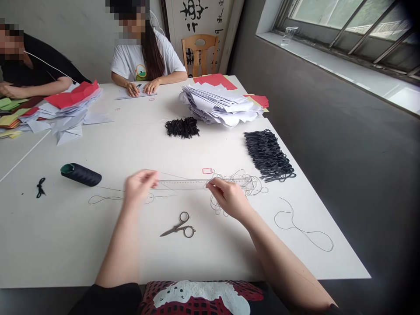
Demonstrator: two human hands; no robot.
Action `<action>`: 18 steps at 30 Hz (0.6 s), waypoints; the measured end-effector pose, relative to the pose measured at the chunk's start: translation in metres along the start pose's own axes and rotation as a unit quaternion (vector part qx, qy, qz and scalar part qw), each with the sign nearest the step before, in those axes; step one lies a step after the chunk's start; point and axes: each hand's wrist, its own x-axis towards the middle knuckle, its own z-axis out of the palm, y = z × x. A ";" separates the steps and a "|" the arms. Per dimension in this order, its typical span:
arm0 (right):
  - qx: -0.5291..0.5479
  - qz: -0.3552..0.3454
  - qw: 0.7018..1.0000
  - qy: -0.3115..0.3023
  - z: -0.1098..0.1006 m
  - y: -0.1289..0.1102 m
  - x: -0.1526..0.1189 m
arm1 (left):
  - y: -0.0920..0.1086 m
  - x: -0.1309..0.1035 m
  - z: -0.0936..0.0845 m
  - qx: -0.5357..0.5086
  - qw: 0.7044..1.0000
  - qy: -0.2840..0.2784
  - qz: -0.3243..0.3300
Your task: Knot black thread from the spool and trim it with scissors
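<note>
My left hand (pixel 138 189), slightly blurred, is closed in a pinch on thin dark thread (pixel 173 176) beside the left end of a clear ruler (pixel 183 183). Over the ruler's middle, my right hand (pixel 228 197) also pinches thread, with a loose tangle of thread (pixel 244 186) around and behind it. A spool of black thread (pixel 81 174) lies on its side to the left, a strand trailing from it towards my left hand. Small scissors (pixel 179 227) rest on the table between my forearms, blades apart and pointing left.
Bundles of black looped cords (pixel 269 155) lie at the right, with a smaller bundle (pixel 182 127) farther back. Stacked white paper (pixel 223 105) stands at the far right, with coloured papers (pixel 74 96) far left. Two people sit across the white table (pixel 210 262). A loose thread loop (pixel 305 229) lies right.
</note>
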 end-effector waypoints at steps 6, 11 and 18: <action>0.097 0.090 0.991 0.019 -0.008 -0.004 0.001 | -0.033 0.015 -0.111 0.270 0.884 0.379 0.049; 0.088 0.088 0.992 -0.021 0.000 -0.007 0.001 | -0.025 0.014 -0.092 0.308 0.871 0.375 0.071; 0.121 0.079 0.988 -0.047 0.003 -0.009 0.000 | 0.014 -0.025 0.029 0.020 0.987 -0.152 0.050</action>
